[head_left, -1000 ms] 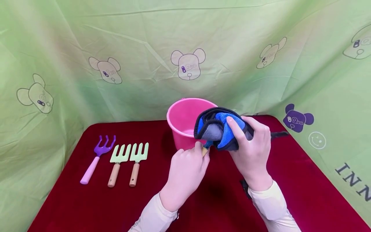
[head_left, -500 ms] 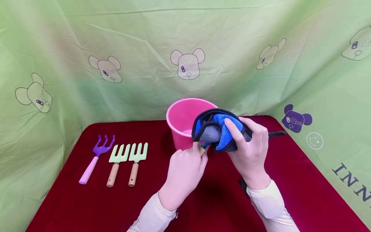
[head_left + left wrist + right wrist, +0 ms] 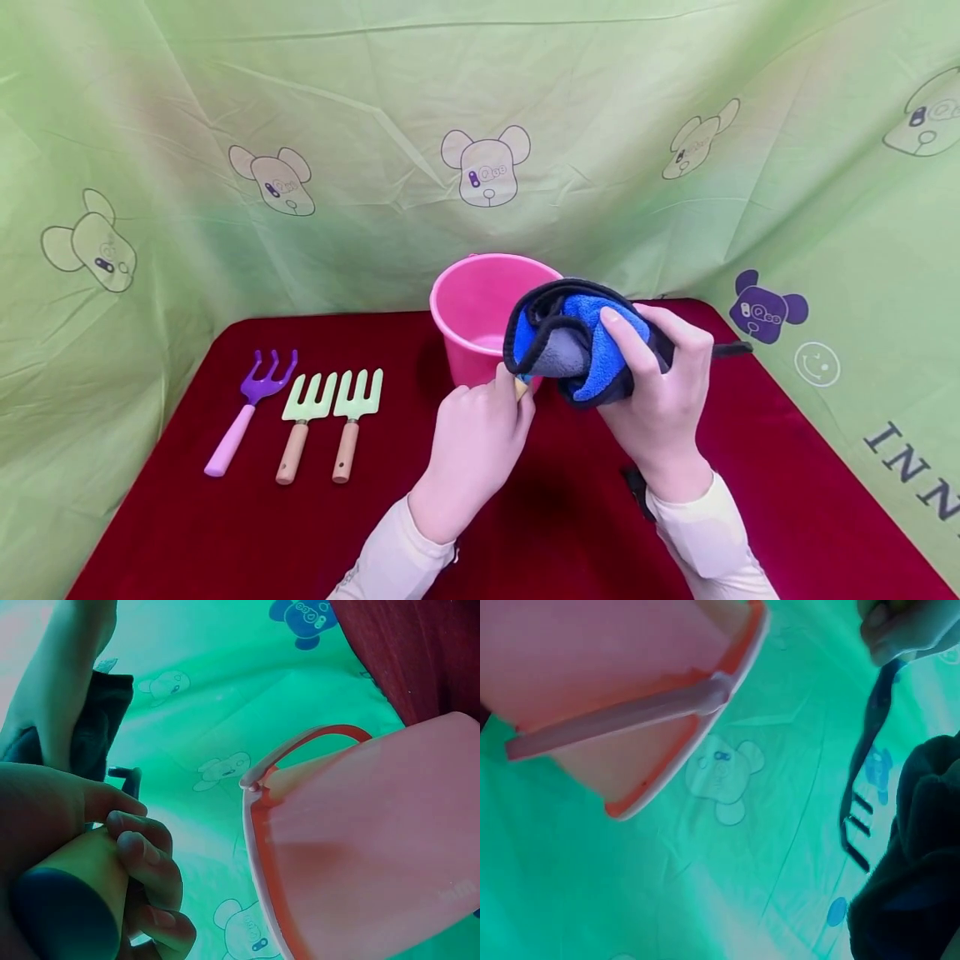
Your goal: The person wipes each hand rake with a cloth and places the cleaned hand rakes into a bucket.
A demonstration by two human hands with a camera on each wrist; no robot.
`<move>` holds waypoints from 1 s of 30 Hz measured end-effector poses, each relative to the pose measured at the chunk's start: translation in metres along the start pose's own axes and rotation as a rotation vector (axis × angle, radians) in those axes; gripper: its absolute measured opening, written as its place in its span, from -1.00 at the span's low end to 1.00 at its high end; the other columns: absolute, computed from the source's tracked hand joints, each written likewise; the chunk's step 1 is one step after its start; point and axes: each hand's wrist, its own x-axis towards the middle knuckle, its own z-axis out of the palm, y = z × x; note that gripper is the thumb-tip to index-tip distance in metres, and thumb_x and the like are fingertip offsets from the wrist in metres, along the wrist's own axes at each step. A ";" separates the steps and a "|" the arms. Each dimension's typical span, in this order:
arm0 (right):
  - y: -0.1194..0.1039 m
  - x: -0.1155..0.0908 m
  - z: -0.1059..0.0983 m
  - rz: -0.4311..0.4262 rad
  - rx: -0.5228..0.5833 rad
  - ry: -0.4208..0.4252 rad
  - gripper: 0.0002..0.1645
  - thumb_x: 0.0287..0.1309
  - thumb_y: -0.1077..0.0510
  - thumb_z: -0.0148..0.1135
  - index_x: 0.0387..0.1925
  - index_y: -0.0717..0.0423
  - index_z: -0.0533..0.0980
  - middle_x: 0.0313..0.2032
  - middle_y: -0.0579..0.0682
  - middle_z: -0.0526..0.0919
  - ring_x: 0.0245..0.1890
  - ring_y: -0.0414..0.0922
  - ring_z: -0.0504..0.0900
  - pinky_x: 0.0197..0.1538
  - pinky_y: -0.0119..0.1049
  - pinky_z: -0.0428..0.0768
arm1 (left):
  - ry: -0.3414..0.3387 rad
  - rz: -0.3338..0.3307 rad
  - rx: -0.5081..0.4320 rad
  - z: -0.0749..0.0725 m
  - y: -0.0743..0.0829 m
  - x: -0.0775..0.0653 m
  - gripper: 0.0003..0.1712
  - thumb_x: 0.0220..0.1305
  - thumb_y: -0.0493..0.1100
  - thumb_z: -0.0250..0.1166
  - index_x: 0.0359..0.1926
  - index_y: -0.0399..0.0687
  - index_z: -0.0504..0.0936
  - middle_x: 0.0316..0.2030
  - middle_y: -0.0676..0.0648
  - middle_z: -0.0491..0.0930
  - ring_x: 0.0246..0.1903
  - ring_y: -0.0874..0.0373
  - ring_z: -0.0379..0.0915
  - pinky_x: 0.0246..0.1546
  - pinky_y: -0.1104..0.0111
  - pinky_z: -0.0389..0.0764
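In the head view my left hand (image 3: 476,442) grips the yellowish handle (image 3: 521,387) of a small garden hand rake. The left wrist view shows fingers curled round that handle, which has a dark end (image 3: 64,915). Its dark neck and bent prongs (image 3: 859,825) appear in the right wrist view, while the cloth hides them from the head camera. My right hand (image 3: 667,400) holds a bunched blue and grey cloth (image 3: 577,350) with black edging. The prongs are close beside the cloth; whether they touch I cannot tell.
A pink bucket (image 3: 468,362) stands behind the hands, partly covered by the cloth. On the left of the dark red table (image 3: 225,550) lie a purple hand fork (image 3: 266,387) and two pale green forks (image 3: 307,404) with wooden handles. Green printed fabric (image 3: 360,208) surrounds the table.
The cloth and my right hand shift slightly left, then back to the right and a little lower. My left hand stays nearly in place, and less of the rake's blue neck shows.
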 end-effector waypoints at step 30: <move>-0.010 -0.010 -0.005 0.030 0.148 -0.382 -0.21 -0.37 0.22 0.54 0.06 0.16 0.47 -0.01 0.44 0.46 0.02 0.22 0.51 -0.13 0.18 0.63 | -0.003 0.067 -0.035 -0.004 0.000 -0.005 -0.56 0.14 -0.18 0.32 -0.71 -0.01 0.26 -0.85 0.05 0.25 -0.80 0.25 0.12 -0.81 0.49 0.24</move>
